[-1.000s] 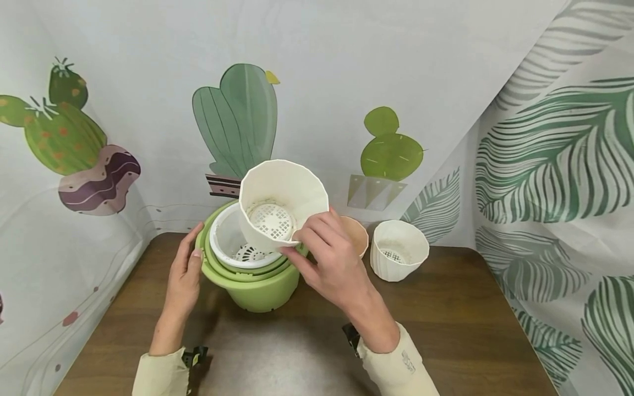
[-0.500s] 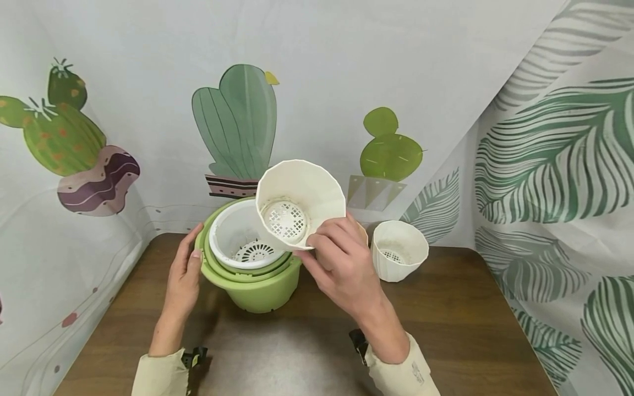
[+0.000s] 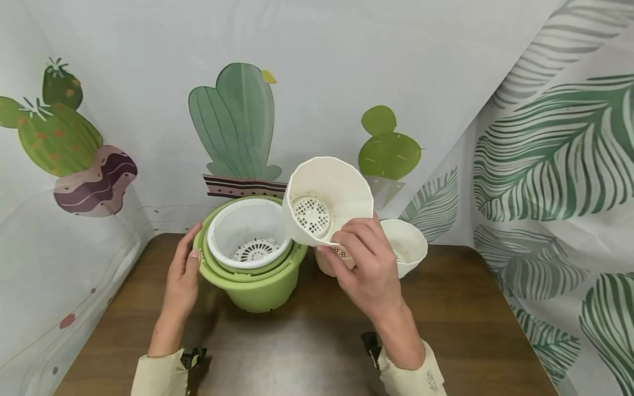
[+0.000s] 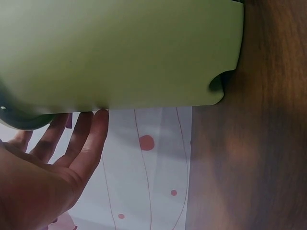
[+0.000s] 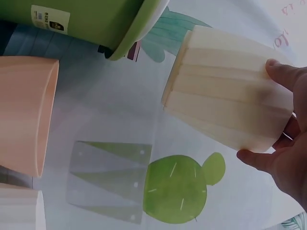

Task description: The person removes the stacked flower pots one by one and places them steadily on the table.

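Note:
In the head view my right hand point(image 3: 370, 264) pinches the rim of a cream-white plastic flower pot point(image 3: 346, 187). This pot is tilted, so its perforated bottom shows, and it hangs in the air right of the green pots. From the right wrist view, the pot's ridged outside point(image 5: 225, 91) sits between thumb and fingers. My left hand point(image 3: 180, 278) rests against the left side of a stack of nested green pots point(image 3: 262, 294), its fingers fairly straight along the outer wall point(image 4: 124, 57). A white pot point(image 3: 225, 234) with a slotted bottom sits inside the stack.
A peach pot point(image 5: 24, 115) stands upright right of the green stack, partly hidden in the head view by the held pot. Another white pot point(image 3: 415, 246) stands farther right. The brown table point(image 3: 277, 352) meets a cactus-printed cloth point(image 3: 317, 82) at the back.
My right hand has carried the cream-white pot rightward, from above the green stack to above the peach pot. The slotted white pot inside the stack has come fully into view. My left hand stays put.

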`<state>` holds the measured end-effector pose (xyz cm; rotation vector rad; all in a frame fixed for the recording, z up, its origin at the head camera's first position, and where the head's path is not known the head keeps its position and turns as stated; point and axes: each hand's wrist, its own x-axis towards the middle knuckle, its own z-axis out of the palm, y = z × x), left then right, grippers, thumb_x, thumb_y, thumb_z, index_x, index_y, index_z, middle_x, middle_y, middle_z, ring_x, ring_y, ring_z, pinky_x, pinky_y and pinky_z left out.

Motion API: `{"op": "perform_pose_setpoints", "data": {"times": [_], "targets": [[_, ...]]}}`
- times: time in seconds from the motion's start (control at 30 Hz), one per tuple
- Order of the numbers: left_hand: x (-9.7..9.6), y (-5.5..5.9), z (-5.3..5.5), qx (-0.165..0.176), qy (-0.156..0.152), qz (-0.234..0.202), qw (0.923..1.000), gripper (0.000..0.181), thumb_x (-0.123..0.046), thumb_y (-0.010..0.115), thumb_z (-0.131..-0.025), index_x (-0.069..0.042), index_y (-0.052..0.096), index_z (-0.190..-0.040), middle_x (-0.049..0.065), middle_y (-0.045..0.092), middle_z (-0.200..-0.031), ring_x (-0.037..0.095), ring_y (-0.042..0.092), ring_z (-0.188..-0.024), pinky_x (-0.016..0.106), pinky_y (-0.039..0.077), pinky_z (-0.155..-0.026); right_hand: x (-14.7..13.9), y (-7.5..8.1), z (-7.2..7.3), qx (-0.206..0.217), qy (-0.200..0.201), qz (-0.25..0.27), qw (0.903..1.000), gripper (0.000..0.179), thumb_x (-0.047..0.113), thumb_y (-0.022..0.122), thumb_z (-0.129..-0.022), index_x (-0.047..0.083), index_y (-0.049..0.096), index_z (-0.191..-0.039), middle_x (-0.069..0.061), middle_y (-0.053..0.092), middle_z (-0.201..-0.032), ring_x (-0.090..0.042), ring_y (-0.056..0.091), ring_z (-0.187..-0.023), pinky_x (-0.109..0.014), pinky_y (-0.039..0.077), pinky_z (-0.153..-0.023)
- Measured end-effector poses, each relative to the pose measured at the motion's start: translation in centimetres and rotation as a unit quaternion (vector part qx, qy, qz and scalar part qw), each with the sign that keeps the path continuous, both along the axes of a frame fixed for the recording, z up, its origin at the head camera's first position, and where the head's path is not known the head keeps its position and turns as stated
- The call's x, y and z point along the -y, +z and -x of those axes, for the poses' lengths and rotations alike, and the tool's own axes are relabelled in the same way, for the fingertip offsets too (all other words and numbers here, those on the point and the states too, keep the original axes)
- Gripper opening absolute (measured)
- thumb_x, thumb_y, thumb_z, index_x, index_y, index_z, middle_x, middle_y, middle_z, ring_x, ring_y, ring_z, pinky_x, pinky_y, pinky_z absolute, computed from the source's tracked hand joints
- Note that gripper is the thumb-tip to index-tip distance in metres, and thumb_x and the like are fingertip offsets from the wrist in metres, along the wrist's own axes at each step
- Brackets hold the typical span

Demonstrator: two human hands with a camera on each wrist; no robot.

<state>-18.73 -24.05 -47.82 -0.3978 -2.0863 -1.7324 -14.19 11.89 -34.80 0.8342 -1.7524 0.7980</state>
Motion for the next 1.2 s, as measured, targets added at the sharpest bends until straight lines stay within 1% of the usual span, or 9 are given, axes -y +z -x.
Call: {"op": "perform_pose_setpoints", "data": {"times": [0.1,0.3,0.43,0.57,0.67,0.73,0.87,0.97,1.2], "targets": [[0.1,0.0,0.0,0.003,-0.002,-0.001,1.0,0.049,-0.012,0.035,-0.116,-0.014,0.04,-0.165,0.01,0.037,-0.168,0.01,0.045,-0.144,0.013,0.04,-0.109,-0.5,-0.2,-0.1,-0.004,-0.005,0.0,1.0,0.019,0.017,0.083,-0.094,0.003,0.072,-0.086,-0.008,0.067,-0.085,-0.029,0.063,-0.086,-0.045,0.05,-0.091],[0.1,-0.1,0.0,0.003,-0.002,-0.003,1.0,0.05,-0.011,0.035,-0.116,-0.013,0.039,-0.165,0.01,0.037,-0.169,0.01,0.044,-0.145,0.013,0.039,-0.11,-1.5,-0.8,-0.4,0.002,-0.016,0.007,0.9999,0.018,0.01,0.088,-0.086,0.003,0.072,-0.084,-0.007,0.067,-0.086,-0.029,0.064,-0.087,-0.039,0.051,-0.087],[0.0,0.0,-0.1,0.009,0.0,-0.004,1.0,0.05,-0.011,0.035,-0.116,-0.014,0.039,-0.165,0.01,0.037,-0.169,0.01,0.045,-0.144,0.013,0.04,-0.109,-2.4,-1.4,-0.7,0.009,-0.033,0.016,0.9993,0.017,0.013,0.084,-0.09,0.003,0.072,-0.084,-0.008,0.067,-0.086,-0.031,0.063,-0.089,-0.037,0.051,-0.091],[0.0,0.1,-0.2,0.013,0.0,-0.004,0.9999,0.05,-0.012,0.035,-0.116,-0.016,0.04,-0.165,0.007,0.037,-0.169,0.011,0.044,-0.145,0.013,0.039,-0.11,-3.3,-2.1,-0.9,0.015,-0.049,0.025,0.9984,0.023,0.022,0.081,-0.096,0.003,0.073,-0.085,-0.008,0.068,-0.087,-0.032,0.063,-0.089,-0.037,0.049,-0.098],[0.0,0.1,-0.2,0.012,0.002,-0.001,0.9999,0.05,-0.012,0.035,-0.116,-0.016,0.04,-0.165,0.006,0.037,-0.169,0.011,0.043,-0.146,0.014,0.038,-0.111,-3.9,-2.6,-1.1,0.01,-0.058,0.034,0.9977,0.027,0.026,0.08,-0.098,0.003,0.074,-0.085,-0.009,0.068,-0.086,-0.033,0.063,-0.088,-0.035,0.049,-0.099],[0.0,0.1,-0.2,0.011,0.002,0.001,0.9999,0.049,-0.012,0.035,-0.116,-0.016,0.04,-0.165,0.005,0.037,-0.169,0.011,0.043,-0.146,0.014,0.039,-0.111,-4.2,-2.9,-1.2,0.004,-0.064,0.041,0.9971,0.028,0.026,0.079,-0.098,0.002,0.074,-0.084,-0.01,0.068,-0.085,-0.034,0.063,-0.087,-0.033,0.049,-0.097],[0.0,0.1,-0.2,0.011,0.006,0.003,0.9999,0.049,-0.012,0.035,-0.116,-0.016,0.041,-0.165,0.005,0.037,-0.169,0.01,0.044,-0.145,0.013,0.039,-0.111,-5.0,-3.3,-1.3,0.002,-0.077,0.047,0.9959,0.028,0.026,0.079,-0.098,0.001,0.075,-0.085,-0.012,0.07,-0.085,-0.036,0.063,-0.087,-0.033,0.049,-0.098],[0.0,0.0,-0.1,0.012,0.005,0.003,0.9999,0.049,-0.013,0.035,-0.116,-0.016,0.04,-0.165,0.006,0.037,-0.169,0.009,0.045,-0.144,0.013,0.039,-0.11,-5.6,-3.7,-1.4,0.006,-0.088,0.05,0.9948,0.026,0.024,0.08,-0.096,0.0,0.076,-0.086,-0.013,0.07,-0.086,-0.037,0.063,-0.087,-0.033,0.048,-0.098],[0.0,0.0,-0.1,0.009,0.0,-0.007,0.9999,0.049,-0.012,0.035,-0.116,-0.014,0.04,-0.165,0.009,0.038,-0.167,0.009,0.047,-0.141,0.013,0.04,-0.109,-6.9,-4.6,-1.5,0.02,-0.112,0.051,0.9921,0.02,0.019,0.081,-0.091,0.0,0.076,-0.086,-0.013,0.072,-0.087,-0.038,0.063,-0.088,-0.029,0.047,-0.097]]}}
